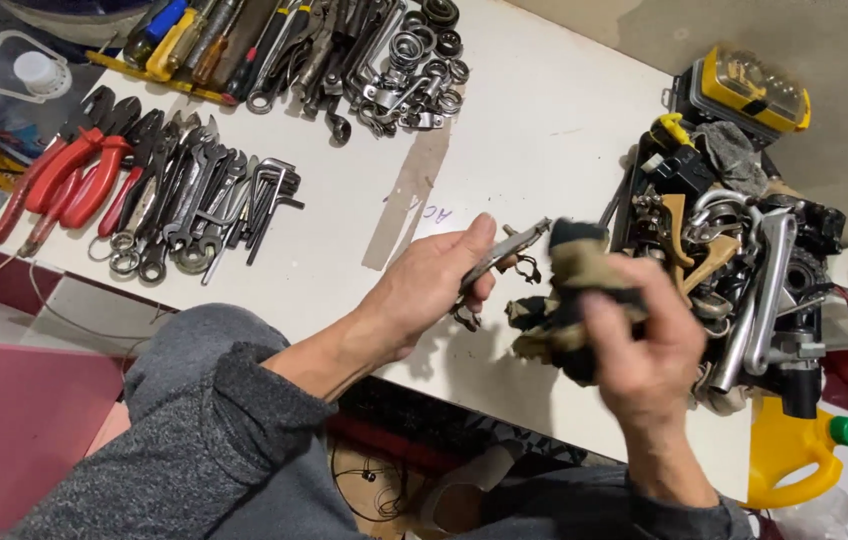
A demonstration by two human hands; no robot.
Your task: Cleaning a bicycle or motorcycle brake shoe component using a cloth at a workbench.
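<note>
My left hand (434, 285) grips a small metal part (506, 250) with a flat silvery arm, held over the white table (544, 130). My right hand (644, 345) is closed around a dirty beige and black rag (564, 290), blurred by motion, right beside the metal part. Both hands hover above the table's near edge.
A pile of metal engine parts, levers and black pieces (734, 270) lies at the right. Red-handled pliers (74, 170), wrenches and hex keys (204, 200) are laid out at the left; more tools and rings (384, 60) at the back. A yellow jug with a green cap (794, 450) stands below.
</note>
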